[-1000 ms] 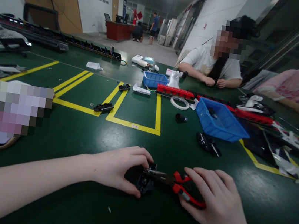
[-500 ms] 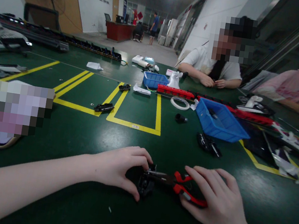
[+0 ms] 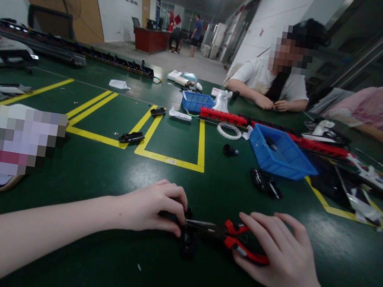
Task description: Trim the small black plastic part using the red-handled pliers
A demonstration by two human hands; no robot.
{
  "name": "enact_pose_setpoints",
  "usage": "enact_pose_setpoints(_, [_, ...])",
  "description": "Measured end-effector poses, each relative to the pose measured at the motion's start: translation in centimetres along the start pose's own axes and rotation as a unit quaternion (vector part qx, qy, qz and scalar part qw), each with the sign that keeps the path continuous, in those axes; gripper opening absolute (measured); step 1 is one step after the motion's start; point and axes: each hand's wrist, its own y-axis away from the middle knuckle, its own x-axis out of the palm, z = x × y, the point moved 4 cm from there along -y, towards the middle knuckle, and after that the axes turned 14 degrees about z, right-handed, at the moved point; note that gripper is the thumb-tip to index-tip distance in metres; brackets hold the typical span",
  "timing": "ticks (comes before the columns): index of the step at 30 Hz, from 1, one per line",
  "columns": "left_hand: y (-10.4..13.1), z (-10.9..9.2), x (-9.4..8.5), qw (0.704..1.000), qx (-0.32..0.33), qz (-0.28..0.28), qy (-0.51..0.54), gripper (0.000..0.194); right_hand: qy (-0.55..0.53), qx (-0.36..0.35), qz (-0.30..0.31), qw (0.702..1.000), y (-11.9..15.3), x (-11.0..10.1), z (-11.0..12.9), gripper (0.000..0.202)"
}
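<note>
My right hand is closed around the red handles of a pair of long-nose pliers. The pliers' jaws point left and reach a small black plastic part on the green table. My left hand is at the left side of that part, with thumb and fingertips drawn together at the plier tips. Whether the fingers pinch the black part itself or something tiny at the tips is hidden. A short pale scrap lies on the table nearer to me.
A blue bin stands ahead on the right, with black parts before it. Further off are a smaller blue bin, a white ring and red strips. A blurred-out phone-like object lies left. Two people sit across the table.
My left thumb and fingers have closed together at the plier tips, where they were spread around the black part. The black part has turned slightly. The pliers stay almost in place.
</note>
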Motion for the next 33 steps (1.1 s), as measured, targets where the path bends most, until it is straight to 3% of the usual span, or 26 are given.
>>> enact_pose_setpoints(12, [0.2,-0.8,0.4,0.988,-0.008,-0.051,-0.143,0.012,-0.019,0.016,-0.016,1.0,-0.1,-0.4,-0.5,0.047])
enact_pose_setpoints(26, [0.2,-1.0,0.3,0.982,-0.017,-0.079,-0.169,0.013,-0.037,0.0,0.001,0.999,-0.3,0.1,0.2,0.051])
enact_pose_setpoints(33, [0.3,-1.0,0.3,0.981,-0.013,-0.079,-0.175,0.012,-0.04,-0.002,0.01,0.999,-0.2,0.3,0.4,0.039])
